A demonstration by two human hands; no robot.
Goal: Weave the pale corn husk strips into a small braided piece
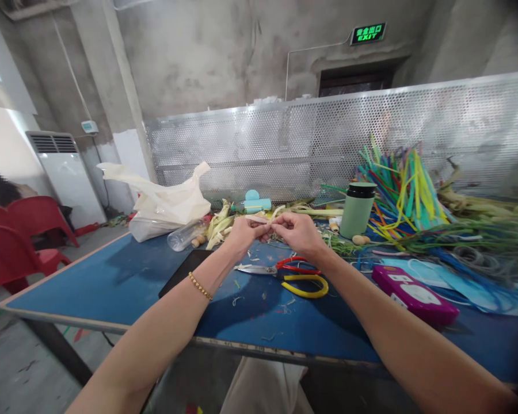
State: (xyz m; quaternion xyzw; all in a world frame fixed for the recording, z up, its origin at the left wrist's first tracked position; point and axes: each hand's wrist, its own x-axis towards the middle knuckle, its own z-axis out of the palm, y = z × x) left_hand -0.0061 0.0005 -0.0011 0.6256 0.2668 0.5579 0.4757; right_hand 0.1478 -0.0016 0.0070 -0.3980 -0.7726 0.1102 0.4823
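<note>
My left hand (244, 233) and my right hand (301, 234) meet above the middle of the table, with the fingers of both pinched together. Between the fingertips runs a thin pale strip (258, 219) that looks like corn husk; its middle is hidden by the fingers. Just below the hands lies a pair of scissors (259, 269) with one red and one yellow handle, touched by neither hand. Partly behind my left forearm is a flat black object (182, 275). Husk pieces (219, 227) lie close to my left hand.
The blue table (125, 287) carries a white plastic bag (172, 198), a clear bottle (185, 236), a green lidded cup (357, 213), a magenta box (414, 294) and a bundle of colourful strips (414, 184). Behind stands a perforated metal panel (250, 138). Red chairs (41, 215) are at left.
</note>
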